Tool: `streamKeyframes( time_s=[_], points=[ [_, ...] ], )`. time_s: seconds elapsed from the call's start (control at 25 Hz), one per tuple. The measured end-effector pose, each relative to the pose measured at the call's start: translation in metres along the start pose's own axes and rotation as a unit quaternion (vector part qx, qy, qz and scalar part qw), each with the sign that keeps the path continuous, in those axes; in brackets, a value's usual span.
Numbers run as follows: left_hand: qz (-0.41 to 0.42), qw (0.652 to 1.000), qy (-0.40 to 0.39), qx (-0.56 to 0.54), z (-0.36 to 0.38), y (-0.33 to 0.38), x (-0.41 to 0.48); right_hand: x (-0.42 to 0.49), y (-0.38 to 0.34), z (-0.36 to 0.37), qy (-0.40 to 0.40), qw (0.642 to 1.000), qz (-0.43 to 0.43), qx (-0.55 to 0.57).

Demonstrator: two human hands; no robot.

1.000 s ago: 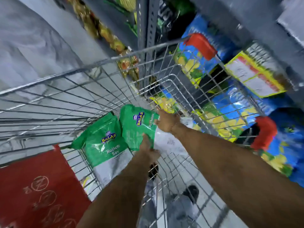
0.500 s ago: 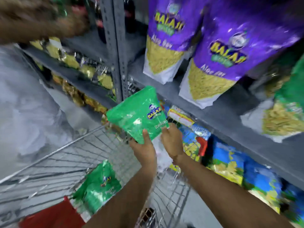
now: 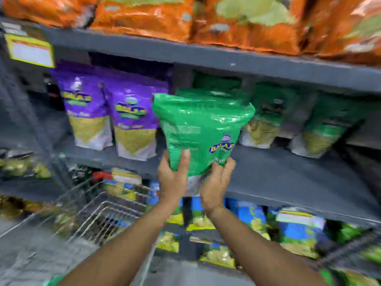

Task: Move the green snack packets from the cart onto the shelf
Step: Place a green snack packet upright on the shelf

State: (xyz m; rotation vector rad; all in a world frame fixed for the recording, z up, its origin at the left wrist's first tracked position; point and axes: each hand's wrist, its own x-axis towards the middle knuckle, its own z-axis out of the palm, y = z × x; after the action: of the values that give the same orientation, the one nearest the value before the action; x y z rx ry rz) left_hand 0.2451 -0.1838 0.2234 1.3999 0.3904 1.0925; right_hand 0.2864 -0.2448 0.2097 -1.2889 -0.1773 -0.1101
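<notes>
A green snack packet (image 3: 203, 129) stands upright in front of the grey middle shelf (image 3: 288, 178), held by its lower end. My left hand (image 3: 172, 178) grips its bottom left and my right hand (image 3: 216, 181) its bottom right. Just behind it another green packet (image 3: 216, 83) stands on the shelf. More green packets (image 3: 266, 118) stand to the right on the same shelf. The wire cart (image 3: 99, 213) is at the lower left, below my arms; its contents are blurred.
Purple packets (image 3: 132, 118) stand left of the held packet on the same shelf. Orange packets (image 3: 243, 23) fill the shelf above. Blue and yellow packets (image 3: 253, 219) sit on the shelf below. A yellow price tag (image 3: 31, 51) hangs at the upper left.
Both hands have lifted the green packet from just above the cart up to the level of the middle shelf, and the view has tilted up from the cart to the shelves.
</notes>
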Motion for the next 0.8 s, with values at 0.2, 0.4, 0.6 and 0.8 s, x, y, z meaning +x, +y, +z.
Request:
streamKeyframes(
  time_s=[0.2, 0.4, 0.6, 0.8],
  points=[
    [-0.058, 0.991, -0.121, -0.013, 0.138, -0.013, -0.022, 0.087, -0.029, -0.109, 0.12, 0.993, -0.007, -0.014],
    [-0.244, 0.967, -0.062, -0.044, 0.227, -0.056, 0.008, 0.166, -0.034, -0.157, 0.109, 0.986, 0.059, -0.109],
    [-0.304, 0.937, -0.142, -0.093, 0.231, -0.111, 0.0, 0.183, -0.008, -0.159, 0.187, 0.917, 0.325, -0.133],
    [-0.221, 0.963, -0.128, 0.085, 0.223, -0.128, -0.011, 0.229, -0.014, -0.199, 0.149, 0.943, 0.258, 0.152]
  ],
)
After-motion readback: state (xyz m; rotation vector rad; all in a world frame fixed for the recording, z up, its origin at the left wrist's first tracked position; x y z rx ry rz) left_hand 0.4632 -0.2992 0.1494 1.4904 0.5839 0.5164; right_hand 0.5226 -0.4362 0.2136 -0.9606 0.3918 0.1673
